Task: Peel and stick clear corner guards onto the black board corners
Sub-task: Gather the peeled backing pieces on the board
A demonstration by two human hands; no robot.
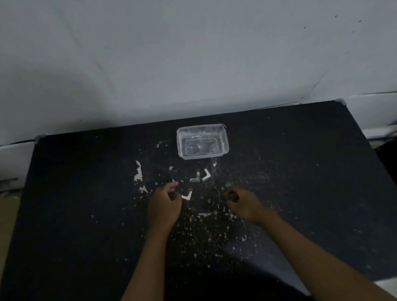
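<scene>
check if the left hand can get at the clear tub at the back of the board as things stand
Probably yes. The left hand sits nearer than the clear tub, with only two loose corner guards and paper scraps on the board between; nothing tall blocks it.

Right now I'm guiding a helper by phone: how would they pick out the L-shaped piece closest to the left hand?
Start at the clear plastic tub near the black board's far edge. Come toward the person, past two L-pieces lying side by side. The white L-shaped piece lies alone, right beside the left hand's fingertips, brighter than that pair.
</scene>
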